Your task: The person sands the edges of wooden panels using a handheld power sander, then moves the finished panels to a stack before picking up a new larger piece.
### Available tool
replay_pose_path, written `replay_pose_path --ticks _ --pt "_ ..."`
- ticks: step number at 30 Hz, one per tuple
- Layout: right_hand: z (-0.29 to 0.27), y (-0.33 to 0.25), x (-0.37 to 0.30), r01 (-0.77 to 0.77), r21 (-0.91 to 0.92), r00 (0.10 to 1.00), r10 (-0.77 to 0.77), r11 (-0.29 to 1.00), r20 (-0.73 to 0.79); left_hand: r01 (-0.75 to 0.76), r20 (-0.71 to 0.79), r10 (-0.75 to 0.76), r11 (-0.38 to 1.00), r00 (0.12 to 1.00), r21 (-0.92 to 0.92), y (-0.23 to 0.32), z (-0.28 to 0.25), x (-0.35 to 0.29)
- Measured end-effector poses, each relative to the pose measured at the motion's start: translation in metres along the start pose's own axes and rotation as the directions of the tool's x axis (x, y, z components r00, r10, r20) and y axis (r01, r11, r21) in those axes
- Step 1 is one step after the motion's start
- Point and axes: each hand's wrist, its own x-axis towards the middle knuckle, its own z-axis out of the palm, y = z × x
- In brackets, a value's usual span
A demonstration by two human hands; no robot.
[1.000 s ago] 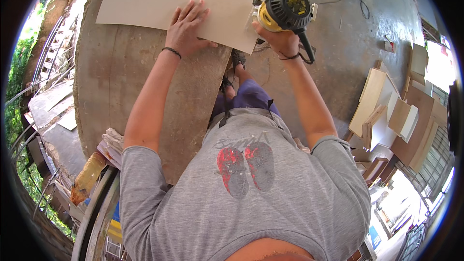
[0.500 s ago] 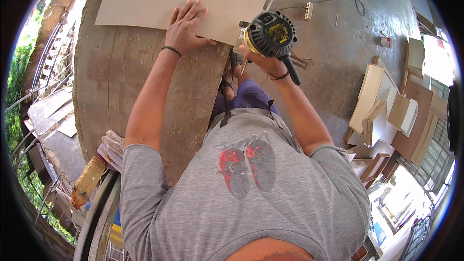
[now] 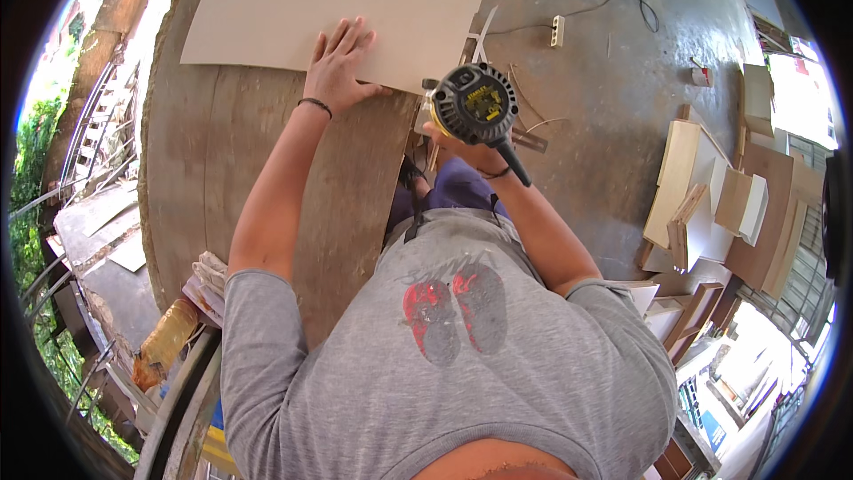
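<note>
Left hand (image 3: 340, 73): is being rested open, fingers spread, across the near edge of the pale sheet (image 3: 355, 4).
Right hand (image 3: 474, 156): is being kept closed around the black-and-yellow router (image 3: 477, 104).
Router position: is being held at 1 o'clock, near the sheet's corner.
Sheet position: is being supported at 11 o'clock by the wooden desk (image 3: 267, 160).

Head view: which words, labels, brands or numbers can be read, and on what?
Power tool: yellow print on its round black top, left unquoted.
Grey T-shirt: dark lettering near its hem, creased and unclear.
Blue panel, lower right: pale marks, too small to read.
</note>
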Motion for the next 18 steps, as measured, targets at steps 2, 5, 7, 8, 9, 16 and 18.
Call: replay_pose_path --ticks 2,5,7,8,9,16,18 --pt "0.001 0.021 -0.016 0.005 -0.092 0.999 0.0 0.996 0.052 -0.008 0.029 0.008 1.0 1.0 -0.007 0.006 -0.003 0.002" --pt "-0.022 0.004 -0.025 0.092 -0.24 0.995 -0.101 0.966 -0.023 -0.001 0.082 0.004 0.999 0.997 -0.038 0.028 -0.001 -0.002" --pt "-0.047 -0.01 -0.024 0.121 -0.187 0.992 -0.124 0.975 -0.001 0.027 0.089 -0.016 0.992 0.996 -0.126 0.058 0.007 -0.003" --pt "-0.055 -0.013 -0.025 0.068 -0.1 0.994 -0.077 0.993 -0.082 0.061 0.086 -0.05 0.99 0.995 -0.13 0.079 0.01 0.001" --pt "-0.064 -0.01 -0.028 0.032 -0.073 0.989 -0.042 0.997 -0.144 0.094 0.079 -0.085 0.987 0.993 -0.13 0.101 0.012 0.005" --pt "-0.094 0.007 -0.022 -0.151 0.094 0.957 0.169 0.984 -0.237 0.065 -0.009 -0.066 0.992 0.998 -0.105 0.118 0.032 0.006" --pt "-0.092 0.016 -0.021 -0.15 0.02 0.962 0.151 0.988 -0.226 -0.023 0.035 0.028 0.993 0.999 -0.118 0.112 0.027 0.002"
